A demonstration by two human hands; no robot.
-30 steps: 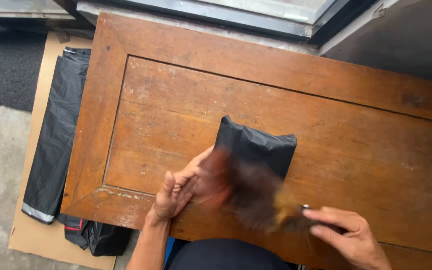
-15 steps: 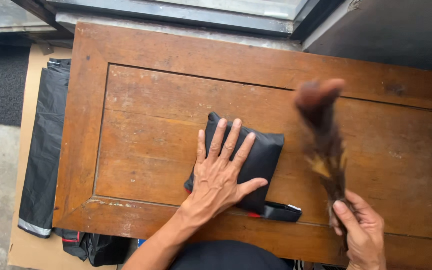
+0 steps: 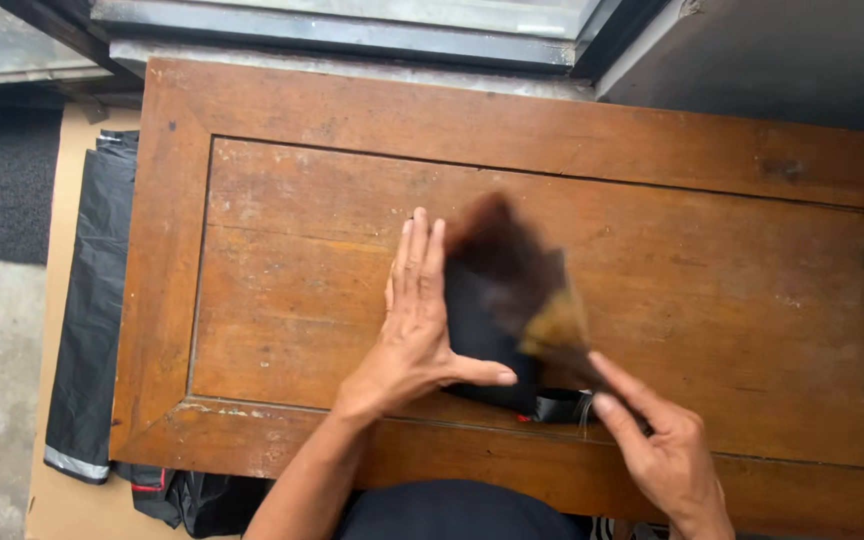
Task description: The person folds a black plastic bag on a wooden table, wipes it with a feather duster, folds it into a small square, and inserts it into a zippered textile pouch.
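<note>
Gripping a feather duster [image 3: 522,290], my right hand [image 3: 667,455] sweeps.
My flat, open left hand [image 3: 417,330] pins the black pouch [image 3: 482,340] at nine o'clock of the duster, on the wooden table [image 3: 282,180].

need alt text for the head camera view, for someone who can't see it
Seen from above, a person's left hand lies flat on a black pouch on a worn wooden table, while the right hand sweeps a motion-blurred brown feather duster over it. A black bag lies on cardboard beside the table.

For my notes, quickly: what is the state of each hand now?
Left hand: open, flat on the black pouch.
Right hand: closed, holding the feather duster.
</note>
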